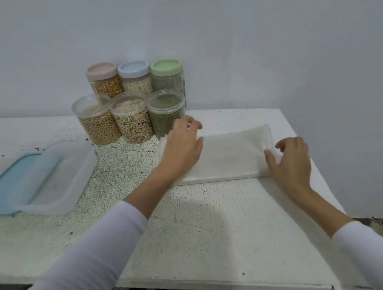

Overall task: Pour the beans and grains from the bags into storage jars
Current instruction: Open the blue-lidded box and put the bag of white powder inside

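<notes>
Six filled storage jars stand at the back of the table. The back row has a pink lid, a blue lid and a green lid. In front are clear-lidded jars of tan beans, speckled beans and green grains. A flat, folded translucent plastic bag lies on the table before them. My left hand presses flat on the bag's left end. My right hand rests on its right end, fingers bent over the edge.
A clear plastic container with a blue lid lies at the left of the white speckled table. A pale wall runs behind and to the right. The table's front edge is close to me.
</notes>
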`<state>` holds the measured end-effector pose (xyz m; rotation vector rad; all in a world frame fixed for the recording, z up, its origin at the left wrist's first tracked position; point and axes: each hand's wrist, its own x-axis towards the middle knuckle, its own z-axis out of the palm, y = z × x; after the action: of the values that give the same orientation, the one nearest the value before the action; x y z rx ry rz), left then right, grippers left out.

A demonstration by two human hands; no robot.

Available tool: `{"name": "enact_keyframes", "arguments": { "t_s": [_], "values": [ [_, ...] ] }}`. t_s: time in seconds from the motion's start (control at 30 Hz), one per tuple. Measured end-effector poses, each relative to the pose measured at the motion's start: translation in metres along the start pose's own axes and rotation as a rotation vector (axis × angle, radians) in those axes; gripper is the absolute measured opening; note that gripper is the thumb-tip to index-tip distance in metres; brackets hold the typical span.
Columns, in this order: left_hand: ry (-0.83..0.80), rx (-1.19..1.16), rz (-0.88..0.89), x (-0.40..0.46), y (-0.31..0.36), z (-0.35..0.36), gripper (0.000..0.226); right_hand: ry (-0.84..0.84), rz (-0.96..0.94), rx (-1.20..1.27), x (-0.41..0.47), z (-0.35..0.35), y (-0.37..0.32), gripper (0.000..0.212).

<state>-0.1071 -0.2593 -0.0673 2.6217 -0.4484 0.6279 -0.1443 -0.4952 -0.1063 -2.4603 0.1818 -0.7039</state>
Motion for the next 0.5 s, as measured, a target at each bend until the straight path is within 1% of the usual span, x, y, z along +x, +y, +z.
{"name": "enact_keyframes", "arguments": {
  "t_s": [0.03, 0.1, 0.13, 0.17, 0.23, 0.27, 0.37, 0.43, 0.5],
  "values": [
    [-0.085, 0.014, 0.067, 0.01, 0.001, 0.007, 0.034, -0.033, -0.048, 0.045, -0.005, -0.001, -0.007, 0.017],
    [-0.276, 0.069, 0.121, 0.027, -0.001, 0.021, 0.039, -0.237, -0.069, 0.075, -0.017, 0.001, -0.022, 0.009],
    [-0.377, 0.097, 0.104, 0.034, -0.004, 0.027, 0.043, -0.345, -0.068, 0.067, -0.023, 0.003, -0.028, 0.009],
    [-0.472, 0.117, 0.065, 0.038, -0.008, 0.031, 0.044, -0.416, -0.078, 0.048, -0.028, 0.006, -0.032, 0.008],
    [-0.596, 0.134, -0.021, 0.041, -0.016, 0.038, 0.043, -0.446, -0.106, -0.012, -0.033, 0.011, -0.034, 0.007],
    [-0.611, 0.139, -0.048, 0.04, -0.019, 0.04, 0.042, -0.438, -0.108, -0.032, -0.033, 0.012, -0.034, 0.008],
    [-0.549, 0.152, -0.083, 0.038, -0.023, 0.037, 0.046, -0.414, -0.1, -0.043, -0.019, 0.013, -0.025, 0.013],
    [-0.561, 0.072, -0.137, 0.033, -0.022, 0.03, 0.055, -0.407, -0.1, -0.047, -0.007, 0.014, -0.017, 0.016],
    [-0.598, -0.07, -0.196, 0.023, -0.019, 0.023, 0.067, -0.423, -0.098, -0.048, 0.006, 0.017, -0.007, 0.021]
  ]
}}
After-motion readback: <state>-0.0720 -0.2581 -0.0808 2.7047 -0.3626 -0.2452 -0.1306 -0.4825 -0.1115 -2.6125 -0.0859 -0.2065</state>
